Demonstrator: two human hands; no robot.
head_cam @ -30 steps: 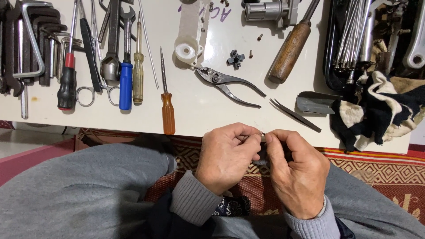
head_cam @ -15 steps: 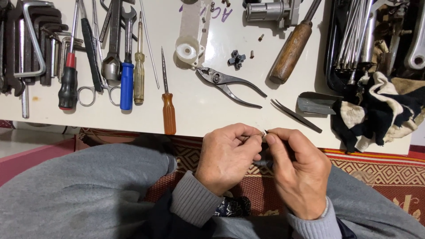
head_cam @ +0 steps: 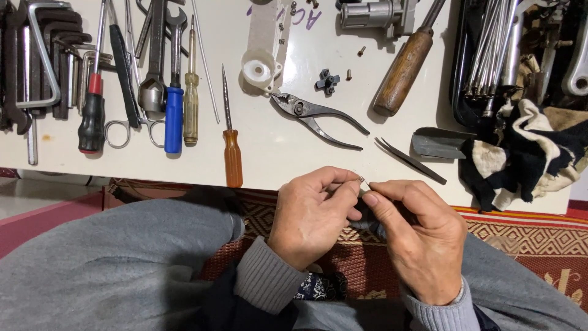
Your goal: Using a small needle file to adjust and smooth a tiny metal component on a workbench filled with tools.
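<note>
— Head view: what held by left hand (head_cam: 312,217)?
— Pinched a tiny metal part (head_cam: 361,180) between thumb and forefinger, just past the surface (head_cam: 275,147) edge, above the lap.
— And right hand (head_cam: 422,239)?
— Closed too, fingertips (head_cam: 370,198) meeting the left's at that part; gripped something dark beneath, too hidden to name.
— Nearest on the surface?
— Tweezers (head_cam: 409,160) just beyond the right hand, pliers (head_cam: 318,117) further up, orange screwdriver (head_cam: 231,142) off to the left of the left hand.
— Elsewhere?
— Wooden-handled tool (head_cam: 403,70) near the top, blue screwdriver (head_cam: 174,116) and hex keys (head_cam: 43,61) far left, rag (head_cam: 520,153) at right.
</note>
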